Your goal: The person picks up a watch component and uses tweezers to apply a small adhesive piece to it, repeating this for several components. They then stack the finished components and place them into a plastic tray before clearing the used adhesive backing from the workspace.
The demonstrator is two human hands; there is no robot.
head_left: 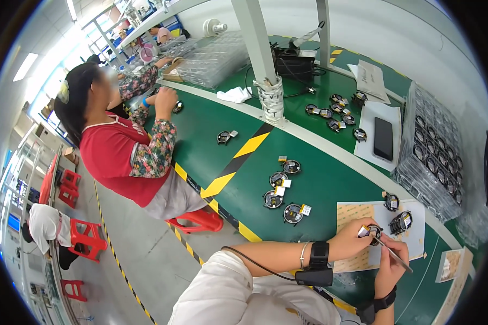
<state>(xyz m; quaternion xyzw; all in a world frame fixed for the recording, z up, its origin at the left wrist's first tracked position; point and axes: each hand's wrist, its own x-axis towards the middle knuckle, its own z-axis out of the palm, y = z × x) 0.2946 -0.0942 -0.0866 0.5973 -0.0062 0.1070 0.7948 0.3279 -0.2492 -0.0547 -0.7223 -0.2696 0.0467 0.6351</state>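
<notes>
Part (374, 232): small round black ring-shaped component, held above the near right stretch of the green surface (320, 189), over a pale sheet (358, 214); judged light, rigid, probably delicate inside and easily dropped; best taken by the outer rim, between fingertips, keeping off the centre.

Left hand (352, 241): fingers curling closed around the part, pinching it at the rim; wrist wearing a black band with a cable running back to the sleeve.

Right hand (390, 265): closing on tweezers (393, 254), a thin metal tool, gripped pen-fashion; its tip is resting at the part, though whether touching cannot be told; wrist also wearing a black band.

Nearby: two more round parts (400, 222) lying on the sheet, just beyond the hands; a cluster of four similar parts (281, 189) with small tags lying towards the middle of the surface; a further group (336, 114) lying beyond the white rail; a black phone (383, 138) lying on white paper near the far right edge; clear trays (431, 151) stacking at the right edge.

A co-worker in a red top (111, 157) is sitting at the left edge, own hands working separately.
</notes>
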